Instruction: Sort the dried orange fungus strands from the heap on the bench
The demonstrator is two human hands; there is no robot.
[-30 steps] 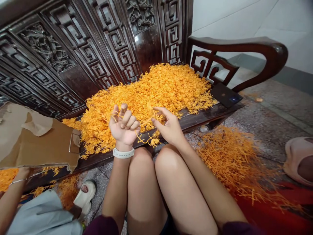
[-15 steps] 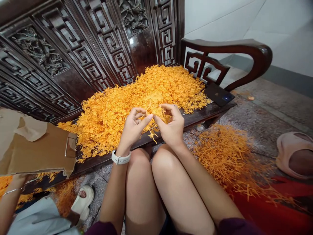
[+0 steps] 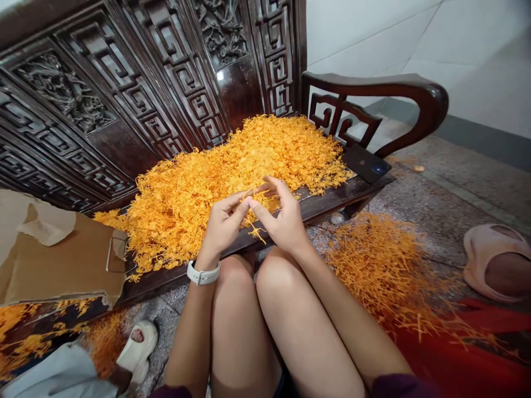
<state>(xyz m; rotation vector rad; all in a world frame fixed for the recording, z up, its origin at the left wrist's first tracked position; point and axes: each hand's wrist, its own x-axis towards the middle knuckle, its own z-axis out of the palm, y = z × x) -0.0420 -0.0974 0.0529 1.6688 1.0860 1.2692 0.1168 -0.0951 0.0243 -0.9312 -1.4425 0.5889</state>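
My left hand (image 3: 223,225) and my right hand (image 3: 285,222) meet over the front edge of a dark wooden bench (image 3: 332,202). Their thumbs and fingertips pinch together on a thin, branching orange piece (image 3: 256,232), which looks like plastic; one end dangles below my fingers. My fingers cover much of it, so its full shape is hidden. Behind my hands, a large heap of similar tangled orange pieces (image 3: 178,199) covers the bench seat. A pale watch strap (image 3: 203,275) is on my left wrist.
A torn cardboard box (image 3: 70,260) stands at the left. On the bench's right end lies a dark phone (image 3: 367,163), near the curved armrest (image 3: 427,99). Orange stalks (image 3: 373,260) are heaped on the floor beside red material (image 3: 464,354). Another person's shoe (image 3: 139,342) shows lower left.
My thumbs have come tip to tip, and both hands sit slightly lower and left in view. The other person's forearm at the far left has gone out of sight.
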